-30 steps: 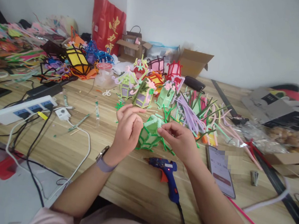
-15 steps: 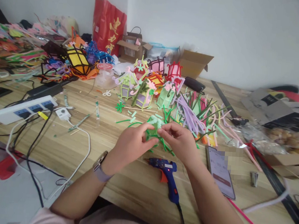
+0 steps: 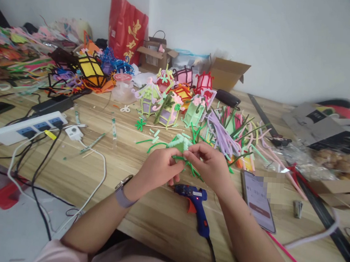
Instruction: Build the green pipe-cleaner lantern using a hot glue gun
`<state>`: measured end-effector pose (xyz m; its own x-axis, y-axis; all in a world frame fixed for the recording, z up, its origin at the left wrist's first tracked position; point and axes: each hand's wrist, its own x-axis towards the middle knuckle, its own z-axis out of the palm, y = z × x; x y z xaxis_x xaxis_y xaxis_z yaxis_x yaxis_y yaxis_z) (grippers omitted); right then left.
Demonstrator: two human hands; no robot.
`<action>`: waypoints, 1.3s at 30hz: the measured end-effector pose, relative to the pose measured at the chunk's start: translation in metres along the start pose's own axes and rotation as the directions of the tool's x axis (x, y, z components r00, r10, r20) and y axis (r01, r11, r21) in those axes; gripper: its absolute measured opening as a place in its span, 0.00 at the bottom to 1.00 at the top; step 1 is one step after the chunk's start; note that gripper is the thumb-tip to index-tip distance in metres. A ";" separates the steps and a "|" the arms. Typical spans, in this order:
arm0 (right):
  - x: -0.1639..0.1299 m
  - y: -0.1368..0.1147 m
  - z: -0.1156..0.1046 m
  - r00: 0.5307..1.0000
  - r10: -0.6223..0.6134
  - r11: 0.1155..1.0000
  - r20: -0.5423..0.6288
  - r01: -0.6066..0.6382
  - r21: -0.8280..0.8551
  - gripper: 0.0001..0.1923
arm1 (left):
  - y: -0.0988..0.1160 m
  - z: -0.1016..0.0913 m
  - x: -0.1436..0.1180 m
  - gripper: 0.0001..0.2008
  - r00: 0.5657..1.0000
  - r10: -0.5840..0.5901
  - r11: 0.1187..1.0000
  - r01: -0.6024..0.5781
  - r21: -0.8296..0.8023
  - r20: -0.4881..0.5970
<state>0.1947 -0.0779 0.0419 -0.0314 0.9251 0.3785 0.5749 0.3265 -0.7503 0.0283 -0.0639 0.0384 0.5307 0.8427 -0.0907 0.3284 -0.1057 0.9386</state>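
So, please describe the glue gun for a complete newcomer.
On the wooden table, find the left hand and right hand at the green lantern. Between the forearms lies the glue gun, the only blue tool there, with an orange trigger.

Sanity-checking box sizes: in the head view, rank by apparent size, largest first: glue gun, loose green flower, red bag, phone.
1. Red bag
2. Phone and glue gun: too alike to rank
3. Loose green flower
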 end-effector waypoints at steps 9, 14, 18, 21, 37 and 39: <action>0.000 0.001 0.001 1.000 0.004 1.000 0.003 -0.004 -0.007 0.09 | -0.003 0.002 0.001 0.06 0.999 -0.002 0.999 0.001 -0.045 -0.039; -0.001 0.000 0.001 1.000 -0.010 1.000 -0.002 0.010 -0.006 0.08 | -0.003 0.003 0.000 0.07 0.999 0.005 0.999 -0.007 -0.039 -0.051; 0.000 0.001 0.001 1.000 -0.014 1.000 -0.004 0.014 -0.007 0.08 | -0.003 0.004 0.000 0.08 0.999 0.004 0.999 -0.007 -0.051 -0.053; -0.001 0.002 0.001 1.000 -0.008 1.000 0.002 0.008 -0.019 0.08 | -0.005 0.004 0.000 0.09 0.998 0.012 0.998 -0.015 -0.058 -0.054; -0.001 0.004 0.002 1.000 -0.005 1.000 -0.009 0.005 -0.013 0.09 | 0.000 0.003 -0.005 0.16 0.994 0.011 1.000 -0.012 -0.007 -0.105; -0.001 0.004 0.002 1.000 -0.002 1.000 -0.007 0.002 -0.011 0.09 | 0.000 0.002 -0.007 0.15 0.992 0.026 0.999 -0.029 -0.026 -0.126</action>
<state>0.1954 -0.0776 0.0378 -0.0266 0.9229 0.3841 0.5834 0.3264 -0.7438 0.0262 -0.0707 0.0387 0.4361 0.8996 -0.0239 0.2922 -0.1165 0.9492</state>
